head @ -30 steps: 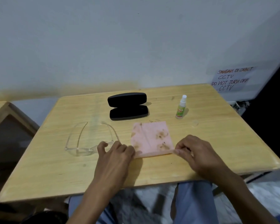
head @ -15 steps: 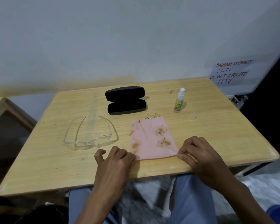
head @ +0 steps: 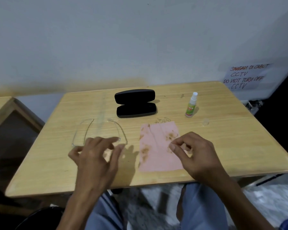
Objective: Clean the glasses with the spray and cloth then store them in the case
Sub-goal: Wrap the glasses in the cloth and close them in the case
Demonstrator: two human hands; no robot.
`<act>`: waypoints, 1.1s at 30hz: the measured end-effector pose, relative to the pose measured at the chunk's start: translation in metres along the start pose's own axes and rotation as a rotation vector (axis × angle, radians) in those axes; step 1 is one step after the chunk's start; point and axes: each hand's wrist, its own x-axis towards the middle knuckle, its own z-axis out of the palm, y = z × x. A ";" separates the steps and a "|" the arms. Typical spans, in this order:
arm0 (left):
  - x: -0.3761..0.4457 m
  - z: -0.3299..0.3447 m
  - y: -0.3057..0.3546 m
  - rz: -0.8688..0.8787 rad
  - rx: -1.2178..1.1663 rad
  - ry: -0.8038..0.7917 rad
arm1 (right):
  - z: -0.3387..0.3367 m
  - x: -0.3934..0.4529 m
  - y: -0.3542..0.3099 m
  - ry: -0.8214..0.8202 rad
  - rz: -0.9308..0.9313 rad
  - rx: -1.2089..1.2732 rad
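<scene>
So the clear glasses (head: 99,133) sit on the left side of the worktop (head: 239,146), front edge toward the person, temples pointing away toward the wall. Their long axis runs left-right across the view. The left hand (head: 96,156) hovers right over the near edge of the frame, fingers spread wide and holding nothing. It's a bit motion-blurred, so I can't say whether the fingertips are touching the lens yet. It's clearly the nearer hand, the glasses being just ahead of and under it.

The right hand (head: 194,155) is over the stained pink cloth (head: 156,156), fingers loosely curled, grip empty as far as I can see. The spray bottle (head: 191,105) stands upright further back on the right, and the black case (head: 135,103) lies open at the back middle. Nothing's cleaned yet, I'd guess.
</scene>
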 end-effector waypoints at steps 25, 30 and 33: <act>0.055 -0.034 -0.097 -0.684 -0.484 -0.128 | 0.086 0.085 -0.080 -0.348 0.329 0.368; 0.044 -0.027 -0.044 -0.506 -0.601 -0.118 | 0.034 0.062 -0.052 -0.201 0.196 0.328; 0.036 -0.010 -0.015 -0.419 -0.588 -0.159 | 0.003 0.045 -0.026 -0.091 0.188 0.227</act>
